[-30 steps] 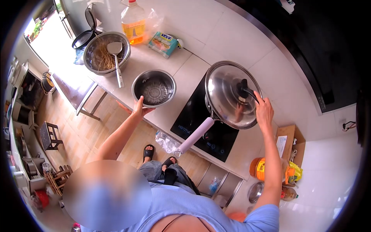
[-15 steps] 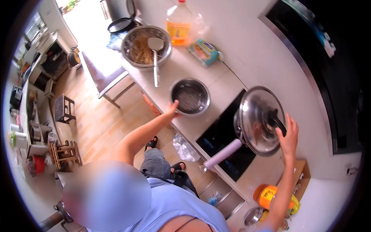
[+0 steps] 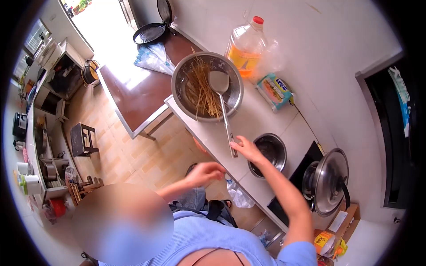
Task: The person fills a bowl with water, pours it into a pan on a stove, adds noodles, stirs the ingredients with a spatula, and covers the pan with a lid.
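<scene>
My right hand point(image 3: 248, 148) is over the counter with its fingers apart, fingertips at the handle of a metal spatula point(image 3: 220, 84). The spatula leans over the rim of a large perforated metal colander point(image 3: 177, 99), its blade among long brown noodle-like strands point(image 3: 205, 91). My right forearm passes over the edge of a smaller steel bowl point(image 3: 277, 148), dark inside. In front of the counter edge, my left hand point(image 3: 206, 174) hangs with loosely bent fingers and nothing in it. A pan with a domed lid point(image 3: 330, 181) stands on the black cooktop point(image 3: 306, 170).
An oil bottle point(image 3: 246, 48) and a teal packet point(image 3: 275, 92) stand along the wall. Left of the counter is a brown table point(image 3: 133, 95) with an open black appliance point(image 3: 153, 31) at its far end. A dark stool point(image 3: 83, 139) stands on the tiled floor.
My right hand has left the lid and moved across to the spatula handle. My left hand has let go of the steel bowl and drawn back toward my body. The view has shifted.
</scene>
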A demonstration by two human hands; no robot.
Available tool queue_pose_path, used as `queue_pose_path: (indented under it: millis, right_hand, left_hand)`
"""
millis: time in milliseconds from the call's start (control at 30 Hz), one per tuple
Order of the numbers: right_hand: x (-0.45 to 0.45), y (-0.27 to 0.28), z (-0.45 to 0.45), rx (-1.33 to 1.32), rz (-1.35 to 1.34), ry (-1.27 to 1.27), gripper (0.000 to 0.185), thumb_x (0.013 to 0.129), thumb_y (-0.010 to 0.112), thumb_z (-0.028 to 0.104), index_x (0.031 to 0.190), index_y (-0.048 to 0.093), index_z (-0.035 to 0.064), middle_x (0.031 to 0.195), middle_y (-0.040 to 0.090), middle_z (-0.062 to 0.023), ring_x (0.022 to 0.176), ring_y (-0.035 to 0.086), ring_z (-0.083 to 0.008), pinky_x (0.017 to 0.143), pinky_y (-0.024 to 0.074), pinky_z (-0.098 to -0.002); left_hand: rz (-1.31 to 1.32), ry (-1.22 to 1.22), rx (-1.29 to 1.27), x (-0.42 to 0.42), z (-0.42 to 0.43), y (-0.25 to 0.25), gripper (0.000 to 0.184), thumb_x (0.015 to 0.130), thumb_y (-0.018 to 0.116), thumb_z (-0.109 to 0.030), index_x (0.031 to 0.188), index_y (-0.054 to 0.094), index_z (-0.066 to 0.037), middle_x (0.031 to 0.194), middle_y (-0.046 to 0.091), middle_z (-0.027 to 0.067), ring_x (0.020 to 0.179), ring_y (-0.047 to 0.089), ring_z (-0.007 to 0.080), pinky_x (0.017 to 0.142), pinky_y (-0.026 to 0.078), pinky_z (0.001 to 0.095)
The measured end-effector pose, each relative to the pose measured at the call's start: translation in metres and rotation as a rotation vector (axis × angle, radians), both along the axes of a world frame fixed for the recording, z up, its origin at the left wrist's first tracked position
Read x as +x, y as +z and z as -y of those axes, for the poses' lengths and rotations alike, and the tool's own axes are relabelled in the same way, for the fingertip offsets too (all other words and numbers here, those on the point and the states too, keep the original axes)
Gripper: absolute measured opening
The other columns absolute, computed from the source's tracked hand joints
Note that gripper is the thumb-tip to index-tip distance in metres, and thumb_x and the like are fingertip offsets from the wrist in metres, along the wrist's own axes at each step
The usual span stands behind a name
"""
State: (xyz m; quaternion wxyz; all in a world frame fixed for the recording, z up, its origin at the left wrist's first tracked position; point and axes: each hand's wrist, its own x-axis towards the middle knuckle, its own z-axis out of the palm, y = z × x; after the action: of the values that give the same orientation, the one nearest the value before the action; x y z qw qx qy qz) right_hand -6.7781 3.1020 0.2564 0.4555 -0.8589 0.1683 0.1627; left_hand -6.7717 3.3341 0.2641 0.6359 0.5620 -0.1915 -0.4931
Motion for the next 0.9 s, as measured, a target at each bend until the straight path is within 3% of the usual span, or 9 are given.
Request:
queue_pose_path:
  millis: [67,167,267,333,433,533,567,667,900]
  right_hand:
    - [0.017,0.014,-0.029,0.633,-0.205,-0.300,0.043,0.081,0.055,0.038,0.101,0.045,0.0021,0.074,0.058,-0.0096,0.066,0.059,-0.0162,0.054,0.0446,-0.0257]
    - [0.020,0.004,-0.046,0.949,-0.081,-0.427,0.026,0.084,0.053,0.028,0.091,0.043,0.0062,0.063,0.049,-0.0014,0.050,0.048,-0.0071,0.042,0.0363,-0.0193]
    - [0.007,0.034,-0.053,0.813,0.040,-0.529,0.020,0.086,0.051,0.022,0.093,0.043,0.0051,0.058,0.042,0.0014,0.044,0.039,-0.0061,0.038,0.0326,-0.0197]
    - [-0.021,0.052,-0.050,0.659,0.202,-0.562,0.018,0.085,0.051,0.016,0.096,0.045,0.0031,0.058,0.042,0.0008,0.041,0.037,-0.0049,0.036,0.0291,-0.0189]
    - [-0.076,0.080,-0.038,0.630,0.269,-0.663,0.018,0.084,0.049,0.009,0.100,0.044,0.0002,0.057,0.039,0.0014,0.042,0.034,-0.0041,0.038,0.0274,-0.0178]
    - [-0.130,0.094,-0.042,0.620,0.250,-0.801,0.018,0.084,0.050,0.009,0.099,0.044,0.0005,0.057,0.040,0.0005,0.042,0.035,-0.0049,0.039,0.0294,-0.0186]
    - [-0.147,0.094,-0.045,0.575,0.237,-0.851,0.018,0.084,0.050,0.010,0.099,0.044,0.0007,0.057,0.040,0.0003,0.042,0.036,-0.0050,0.039,0.0298,-0.0185]
    - [-0.194,0.084,-0.057,0.491,0.213,-1.002,0.019,0.084,0.051,0.012,0.098,0.045,0.0012,0.057,0.041,0.0000,0.042,0.037,-0.0053,0.039,0.0310,-0.0186]
    - [-0.245,0.072,-0.080,0.389,0.116,-1.206,0.019,0.084,0.051,0.016,0.097,0.045,0.0036,0.054,0.041,0.0007,0.041,0.037,-0.0055,0.038,0.0298,-0.0191]
  left_hand:
    - [0.602,0.150,0.055,0.070,-0.023,0.039,0.018,0.075,0.056,-0.004,0.092,0.060,-0.002,0.079,0.062,0.0078,0.073,0.060,0.0143,0.063,0.049,0.0276]
    - [1.208,0.243,0.107,0.180,-0.018,0.060,0.029,0.066,0.049,0.010,0.088,0.059,-0.005,0.083,0.061,0.0080,0.073,0.060,0.0221,0.067,0.048,0.0324]
    - [1.559,-0.150,0.357,0.247,0.005,0.074,0.047,0.064,0.052,0.003,0.110,0.049,-0.006,0.117,0.048,0.0115,0.114,0.042,0.0246,0.093,0.037,0.0344]
    - [2.019,-0.416,0.305,0.275,0.023,0.057,0.060,0.066,0.055,-0.004,0.123,0.038,-0.007,0.131,0.035,0.0088,0.123,0.030,0.0215,0.103,0.023,0.0343]
    - [2.309,-0.559,0.109,0.302,0.052,0.011,0.067,0.067,0.057,-0.013,0.128,0.031,-0.007,0.136,0.028,0.0054,0.128,0.021,0.0173,0.107,0.009,0.0338]
    - [2.471,-0.799,0.086,0.326,0.078,-0.009,0.076,0.063,0.061,-0.026,0.129,0.028,-0.008,0.135,0.030,0.0069,0.129,0.021,0.0162,0.107,0.010,0.0331]
    - [2.352,-0.934,0.081,0.324,0.086,0.004,0.093,0.051,0.071,-0.030,0.129,0.027,-0.005,0.133,0.031,0.0096,0.128,0.023,0.0198,0.106,0.011,0.0331]
    - [2.083,-1.163,0.242,0.307,0.104,0.032,0.106,0.040,0.077,-0.028,0.129,0.025,-0.002,0.126,0.038,0.0109,0.122,0.031,0.0248,0.105,0.018,0.0330]
    - [1.919,-1.047,0.271,0.297,0.121,0.011,0.077,0.049,0.073,-0.013,0.116,0.037,-0.001,0.102,0.051,0.0115,0.099,0.048,0.0275,0.087,0.039,0.0349]
